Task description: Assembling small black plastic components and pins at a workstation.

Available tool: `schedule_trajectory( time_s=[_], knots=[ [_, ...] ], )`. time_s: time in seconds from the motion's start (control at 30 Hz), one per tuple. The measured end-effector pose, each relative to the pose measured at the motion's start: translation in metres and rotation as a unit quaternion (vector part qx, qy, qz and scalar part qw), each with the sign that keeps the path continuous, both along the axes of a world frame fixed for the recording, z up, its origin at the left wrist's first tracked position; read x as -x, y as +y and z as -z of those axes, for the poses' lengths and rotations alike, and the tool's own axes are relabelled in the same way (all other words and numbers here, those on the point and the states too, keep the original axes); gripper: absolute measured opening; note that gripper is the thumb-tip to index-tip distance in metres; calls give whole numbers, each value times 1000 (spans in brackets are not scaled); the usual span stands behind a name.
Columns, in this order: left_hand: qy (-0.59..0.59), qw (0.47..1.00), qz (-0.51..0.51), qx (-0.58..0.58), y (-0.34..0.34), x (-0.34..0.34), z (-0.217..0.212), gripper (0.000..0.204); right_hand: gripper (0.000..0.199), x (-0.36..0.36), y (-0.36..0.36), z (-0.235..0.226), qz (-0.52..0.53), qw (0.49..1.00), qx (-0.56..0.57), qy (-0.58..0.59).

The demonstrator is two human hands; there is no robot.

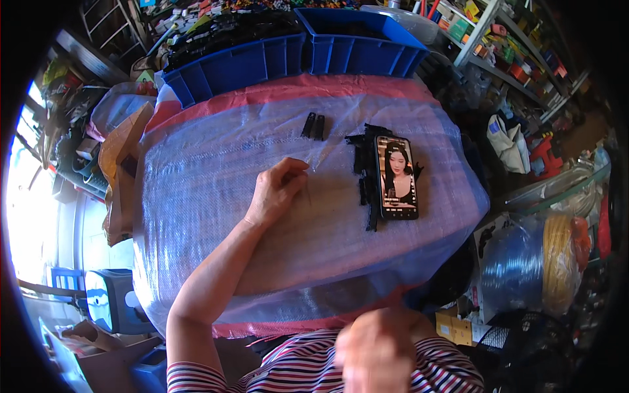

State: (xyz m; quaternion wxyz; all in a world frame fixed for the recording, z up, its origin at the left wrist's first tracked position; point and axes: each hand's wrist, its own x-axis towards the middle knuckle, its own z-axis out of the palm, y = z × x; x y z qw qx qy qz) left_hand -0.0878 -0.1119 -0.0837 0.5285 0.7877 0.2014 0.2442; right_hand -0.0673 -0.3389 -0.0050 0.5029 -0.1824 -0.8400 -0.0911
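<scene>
My left hand (pixel 275 188) is over the middle of the covered work surface, its fingers curled into a pinch. A faint thin line shows beside the fingertips, too fine to name. Close to my body is my right hand (pixel 377 344), raised and smeared by motion, so its fingers cannot be read. Two small black strip-shaped pieces (pixel 313 126) lie side by side beyond my left hand. To the right, a phone (pixel 396 187) with a lit screen showing a person rests against or on a heap of black pieces (pixel 362 160).
A translucent woven sheet with red bands (pixel 216 170) covers the surface. Along the far edge stand two blue bins (pixel 239 69), the left one heaped with black pieces. At right are a wrapped spool (pixel 517 262) and a crowded shelf rack (pixel 481 33). Cardboard (pixel 124 177) stands at left.
</scene>
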Motion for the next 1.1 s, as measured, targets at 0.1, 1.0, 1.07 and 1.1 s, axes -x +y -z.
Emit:
schedule_trajectory(
  time_s=[0.1, 1.0, 1.07, 1.1],
  knots=[
    [-4, 1000, -10, -4, 8, 1, 11, 21, 6, -23, -11, 7, 351, 915, 92, 176],
    [9, 998, 46, 48, 23, -2, 11, 21, 13, -103, -91, 69, 519, 663, 470, 266],
    [17, 998, 43, 40, 19, 1, 11, 21, 12, -119, -97, 59, 602, 641, 359, 312],
    [13, 998, 47, 50, 18, 2, 12, 21, 12, -128, -96, 62, 646, 636, 290, 308]
  ],
)
